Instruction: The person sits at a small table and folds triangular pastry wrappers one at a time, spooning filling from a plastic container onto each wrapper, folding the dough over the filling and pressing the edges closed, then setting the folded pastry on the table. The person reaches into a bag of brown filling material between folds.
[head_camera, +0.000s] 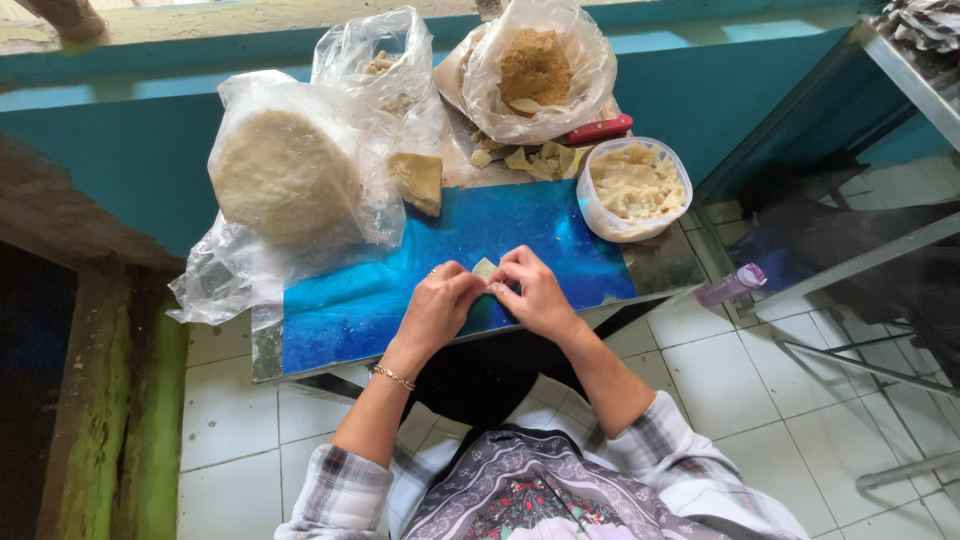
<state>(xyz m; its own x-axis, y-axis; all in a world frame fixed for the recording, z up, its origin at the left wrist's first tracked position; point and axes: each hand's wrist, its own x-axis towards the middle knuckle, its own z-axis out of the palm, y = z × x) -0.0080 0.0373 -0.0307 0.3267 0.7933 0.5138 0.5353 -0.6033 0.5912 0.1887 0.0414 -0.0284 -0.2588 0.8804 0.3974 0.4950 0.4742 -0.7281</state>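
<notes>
Both of my hands meet over the blue board (380, 290) on a small table. My left hand (437, 305) and my right hand (535, 292) pinch a small pale dough wrapper (485, 268) between their fingertips. Most of the wrapper is hidden by my fingers. A gold bracelet (392, 376) sits on my left wrist.
A plastic bag with a round stack of pale wrappers (280, 175) lies at the left. Behind are a bag of brown filling (535, 65), another bag (380, 60), folded pieces (420, 180), a red-handled knife (600, 129) and a clear tub of food (635, 185). A purple bottle (732, 285) lies right.
</notes>
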